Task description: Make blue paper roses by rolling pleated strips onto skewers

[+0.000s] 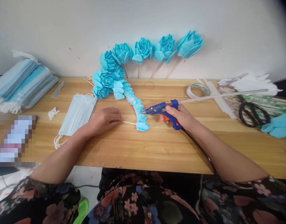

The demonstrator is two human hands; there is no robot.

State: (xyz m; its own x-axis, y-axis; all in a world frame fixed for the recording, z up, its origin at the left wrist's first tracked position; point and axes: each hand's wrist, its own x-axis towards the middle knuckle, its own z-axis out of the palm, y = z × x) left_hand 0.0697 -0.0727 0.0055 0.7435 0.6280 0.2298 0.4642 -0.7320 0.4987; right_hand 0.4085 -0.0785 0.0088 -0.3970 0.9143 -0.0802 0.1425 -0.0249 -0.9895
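Observation:
My left hand is closed on a thin pale stick whose far end meets the lower end of a strip of folded blue petals. That strip curves across the table up to a cluster of blue flowers. In my right hand is a blue hot glue gun with an orange trigger. Its metal nozzle points left, right at the edge of the strip; whether it touches I cannot tell. A long clear glue stick juts out from the back of the gun.
Finished blue flowers on sticks lean against the wall. Left are a face mask, a bagged mask stack and white scraps. Right are a tape roll, black-handled scissors and blue petals. The gun's black cord trails toward me.

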